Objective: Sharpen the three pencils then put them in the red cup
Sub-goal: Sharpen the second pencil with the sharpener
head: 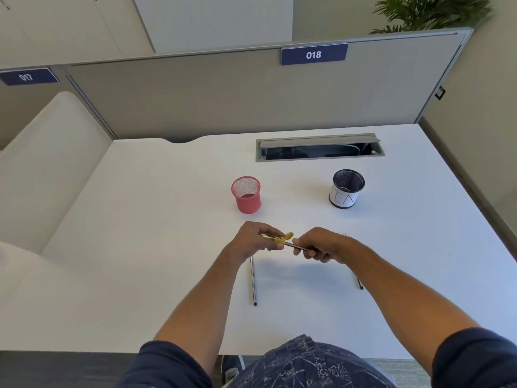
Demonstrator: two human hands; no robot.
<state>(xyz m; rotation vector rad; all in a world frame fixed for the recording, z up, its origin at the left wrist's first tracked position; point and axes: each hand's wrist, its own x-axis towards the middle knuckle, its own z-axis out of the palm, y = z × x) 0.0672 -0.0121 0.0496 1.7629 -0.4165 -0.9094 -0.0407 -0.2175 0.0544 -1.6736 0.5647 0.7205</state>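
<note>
Left hand (pixel 256 238) gripping yellow sharpener (pixel 282 238), right hand (pixel 319 245) pinching pencil (pixel 298 245) into it, both fists curling tight, red cup (pixel 246 195) sitting mid-desk (pixel 167 219) beyond

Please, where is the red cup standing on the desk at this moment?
In the head view, the red cup stands upright on the white desk, just beyond the left hand and to the left of the black cup.

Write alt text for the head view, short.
Over a white desk, the left hand holds a yellow sharpener while the right hand holds a pencil pointed into it. Two more pencils lie on the desk; an empty red mesh cup and a black one stand behind.
</note>
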